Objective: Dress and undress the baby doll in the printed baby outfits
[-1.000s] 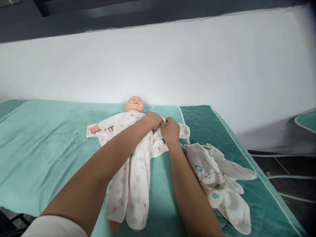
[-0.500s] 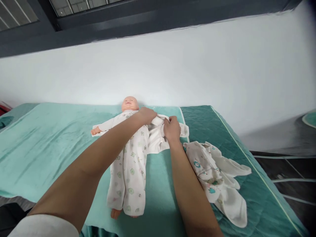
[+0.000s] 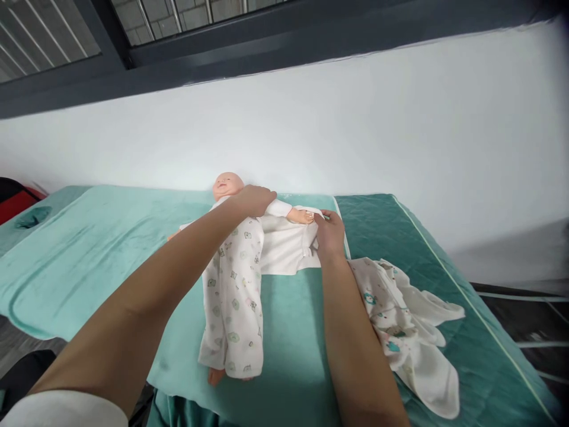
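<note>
A baby doll (image 3: 229, 184) lies face up in a white sleepsuit with small prints (image 3: 233, 296). My left hand (image 3: 256, 201) is closed around the doll's upper arm at the shoulder; its fingertips are partly hidden. The doll's forearm and bare hand (image 3: 301, 216) stretch out to the right. Under that arm a white baby top (image 3: 284, 246) is spread open. My right hand (image 3: 331, 234) pinches the top's fabric just beyond the doll's fingers. My left forearm covers much of the doll's chest and its other arm.
A crumpled white printed baby garment (image 3: 400, 323) lies right of my right forearm. Below everything is a light green cover (image 3: 111, 255) over a darker green quilted mat (image 3: 368, 219). A white wall (image 3: 311, 130) with a dark window frame rises behind. Something red (image 3: 18, 204) shows at far left.
The doll's right-side arm, hidden before, now shows stretched over the white top. My right hand has moved a little right, my left hand slightly left. The view has shifted somewhat.
</note>
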A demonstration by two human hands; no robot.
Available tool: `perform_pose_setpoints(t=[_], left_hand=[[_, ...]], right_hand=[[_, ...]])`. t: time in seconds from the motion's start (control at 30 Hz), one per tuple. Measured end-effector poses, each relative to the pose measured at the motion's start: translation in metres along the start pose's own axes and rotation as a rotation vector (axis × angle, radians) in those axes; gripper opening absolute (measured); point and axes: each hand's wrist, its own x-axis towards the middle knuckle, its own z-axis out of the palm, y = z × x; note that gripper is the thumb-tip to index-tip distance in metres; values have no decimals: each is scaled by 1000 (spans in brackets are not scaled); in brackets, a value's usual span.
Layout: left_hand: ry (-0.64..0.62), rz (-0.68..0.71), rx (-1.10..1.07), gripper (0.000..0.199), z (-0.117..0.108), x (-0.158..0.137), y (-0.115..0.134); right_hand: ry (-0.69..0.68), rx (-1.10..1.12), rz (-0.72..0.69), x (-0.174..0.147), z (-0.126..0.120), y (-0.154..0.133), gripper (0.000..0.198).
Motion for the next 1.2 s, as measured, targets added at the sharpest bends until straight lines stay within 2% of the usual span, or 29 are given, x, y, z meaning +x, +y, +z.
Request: perform_pose_setpoints(t=[0.3,0.4,0.5,0.6,0.7,0.8,0.87,0.93,1.03,1.1,1.2], left_hand=[[24,52,-10,43,7,1,10],[38,68,-15,45,12,4,16],[32,60,-14,49,19,10,22],[22,42,-25,51,26,18,31],[48,39,-46,46,30,13,38],[167,55,-178,35,37,-15,31],[352,14,-366,34,51,-41,17],[584,-150,-590,35,75,-66,1],[808,-296,-951,37,115,-87,-18],[851,-312,-1126,41,135,-91,-24],[810,-327,-1242,48,147,-90,-27]], right_hand=[[-92,402,77,-8,-3,-15,30],[-72,404,77,-9,-5,-19,28],[32,325,5,-11,-2,-21,24],[102,39,-219,-21,6,-21,20],[-61,-316,-469,-38,18,-19,30],[-278,-440,-583,-54,32,-16,35],[-380,-459,-591,-63,40,-13,37],[-484,-447,-582,-71,49,-11,39],[-630,-419,-571,-81,58,-8,39],[-678,-410,-546,-83,61,-8,41],[-697,-397,-493,-83,60,-9,48]])
